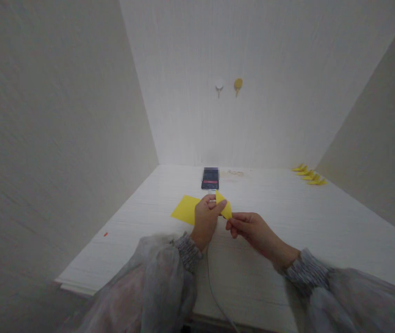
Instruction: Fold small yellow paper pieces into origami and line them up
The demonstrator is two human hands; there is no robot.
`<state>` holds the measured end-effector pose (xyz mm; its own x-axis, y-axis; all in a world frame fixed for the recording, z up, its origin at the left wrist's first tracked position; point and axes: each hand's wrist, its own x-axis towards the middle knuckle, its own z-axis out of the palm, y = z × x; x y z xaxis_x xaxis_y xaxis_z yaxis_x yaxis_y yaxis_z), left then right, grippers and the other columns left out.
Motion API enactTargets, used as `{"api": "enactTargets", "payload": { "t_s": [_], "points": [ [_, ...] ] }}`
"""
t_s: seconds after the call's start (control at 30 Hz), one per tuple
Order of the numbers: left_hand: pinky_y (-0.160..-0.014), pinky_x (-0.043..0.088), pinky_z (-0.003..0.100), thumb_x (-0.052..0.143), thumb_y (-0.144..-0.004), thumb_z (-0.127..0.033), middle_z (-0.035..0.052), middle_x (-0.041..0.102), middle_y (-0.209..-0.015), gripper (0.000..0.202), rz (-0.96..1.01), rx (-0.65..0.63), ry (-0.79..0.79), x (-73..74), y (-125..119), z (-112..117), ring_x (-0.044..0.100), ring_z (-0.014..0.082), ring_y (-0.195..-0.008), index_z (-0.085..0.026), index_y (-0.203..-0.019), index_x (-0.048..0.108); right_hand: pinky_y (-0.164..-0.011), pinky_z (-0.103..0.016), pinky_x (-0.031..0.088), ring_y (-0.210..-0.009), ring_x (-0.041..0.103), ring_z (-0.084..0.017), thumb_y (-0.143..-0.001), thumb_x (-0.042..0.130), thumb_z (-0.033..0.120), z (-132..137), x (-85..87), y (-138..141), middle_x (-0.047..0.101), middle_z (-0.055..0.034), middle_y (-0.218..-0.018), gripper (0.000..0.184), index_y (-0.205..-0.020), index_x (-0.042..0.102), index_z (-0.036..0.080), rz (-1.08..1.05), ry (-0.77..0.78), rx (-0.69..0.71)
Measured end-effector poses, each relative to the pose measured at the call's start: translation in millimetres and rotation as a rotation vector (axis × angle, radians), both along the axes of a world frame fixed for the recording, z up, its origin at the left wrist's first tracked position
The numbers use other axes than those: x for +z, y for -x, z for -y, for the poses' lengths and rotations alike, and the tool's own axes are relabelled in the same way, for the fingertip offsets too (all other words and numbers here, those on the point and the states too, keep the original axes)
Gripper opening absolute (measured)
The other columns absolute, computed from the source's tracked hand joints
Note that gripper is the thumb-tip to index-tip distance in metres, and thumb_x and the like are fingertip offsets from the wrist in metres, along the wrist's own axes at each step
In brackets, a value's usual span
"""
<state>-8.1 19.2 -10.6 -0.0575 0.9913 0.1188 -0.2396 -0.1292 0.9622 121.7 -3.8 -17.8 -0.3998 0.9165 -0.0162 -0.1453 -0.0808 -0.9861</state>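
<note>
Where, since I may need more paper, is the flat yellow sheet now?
In the head view, the flat yellow sheet lies on the white table, just left of centre, partly hidden by the left hand; the phone is beyond, to the right.

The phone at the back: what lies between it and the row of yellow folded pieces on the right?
In the head view, a faint brownish mark on the white tabletop, nearer the phone than the yellow folded pieces.
</note>
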Motion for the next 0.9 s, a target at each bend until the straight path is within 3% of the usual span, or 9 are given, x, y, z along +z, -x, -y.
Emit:
{"api": "enactTargets", "payload": {
  "t_s": [0.23, 0.4, 0.57, 0.73, 0.9],
  "points": [
    [-0.052, 0.048, 0.025, 0.068, -0.055, -0.028, -0.0021, 0.058, -0.053, 0.036, 0.101, 0.021, 0.071, -0.7, 0.2, -0.7, 0.055, 0.0110, -0.049, -0.013, -0.081, 0.050, -0.054, -0.023, 0.041, -0.053, 0.056, -0.010, -0.069, 0.057, 0.027, -1.8, 0.6, -0.1, 0.062, -0.0031, -0.063, 0.017, -0.071, 0.063, 0.012, 0.064, -0.034, -0.002],
    [-0.054, 0.048, 0.026, 0.068, -0.055, -0.022, 0.0008, 0.059, -0.059, 0.038, 0.182, 0.010, 0.126, -2.4, 1.1, -0.3, 0.057, 0.0118, -0.052, -0.013, -0.084, 0.046, -0.056, -0.025, 0.042, -0.061, 0.061, -0.015, -0.064, 0.062, 0.028, -1.0, 1.6, 0.7, 0.065, -0.0060, -0.074, 0.026, -0.085, 0.061, 0.012, 0.052, 0.017, -0.013],
    [-0.054, 0.047, 0.024, 0.069, -0.054, -0.020, 0.0028, 0.059, -0.066, 0.038, 0.206, -0.010, 0.192, -3.2, 1.6, -0.4, 0.056, 0.0110, -0.054, -0.012, -0.084, 0.047, -0.060, -0.027, 0.044, -0.066, 0.062, -0.016, -0.062, 0.065, 0.028, 0.9, 0.0, 0.2, 0.066, -0.0073, -0.076, 0.028, -0.085, 0.059, 0.012, 0.014, 0.062, 0.016],
    [-0.050, 0.043, 0.022, 0.067, -0.057, -0.025, -0.0022, 0.056, -0.055, 0.044, 0.126, -0.046, 0.113, -3.2, 2.0, 0.1, 0.053, 0.0098, -0.049, -0.013, -0.093, 0.045, -0.061, -0.029, 0.046, -0.064, 0.064, -0.017, -0.067, 0.061, 0.033, 5.3, 5.9, 0.9, 0.066, -0.0086, -0.075, 0.028, -0.085, 0.055, 0.012, -0.026, 0.176, 0.110],
    [-0.045, 0.036, 0.019, 0.066, -0.059, -0.028, -0.0042, 0.054, -0.051, 0.045, 0.042, -0.164, 0.040, 2.7, -1.0, 5.9, 0.046, 0.0067, -0.043, -0.013, -0.097, 0.048, -0.048, -0.024, 0.044, -0.048, 0.060, -0.013, -0.070, 0.055, 0.043, 4.0, 6.3, 5.1, 0.064, -0.0060, -0.064, 0.032, -0.075, 0.054, 0.011, 0.065, 0.117, 0.005]
  ]
}}
